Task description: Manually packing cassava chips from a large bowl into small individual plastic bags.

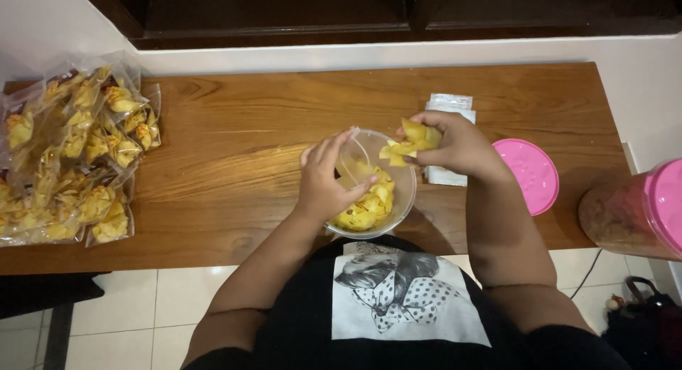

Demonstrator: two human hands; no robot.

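— Chips (410,144), yellow and folded, thin and a little curled: is that what the right hand (455,146) has?

— Yes. The fingers are closed tight on a small bunch of them, and the pieces stick out at 9 o'clock from the fingertips, just above the rim of the clear plastic jar (403,199).

— And the left hand (323,182)?

— It lies on the jar at its 9 o'clock side, fingers a little apart, bent over the rim and touching the wall. It steadies the jar, I think.

— What is inside?

— More of the same yellow chips, a heap on the bottom, mostly toward 6 o'clock.

— Other containers?

— At 3 o'clock from the jar a round pink lid (531,175) lies flat on the wooden table (249,121). At the far 3 o'clock edge stands a second jar with a pink lid (639,210), already closed. At 9 o'clock, well apart, clear bags of chips (67,157) lie in a pile.
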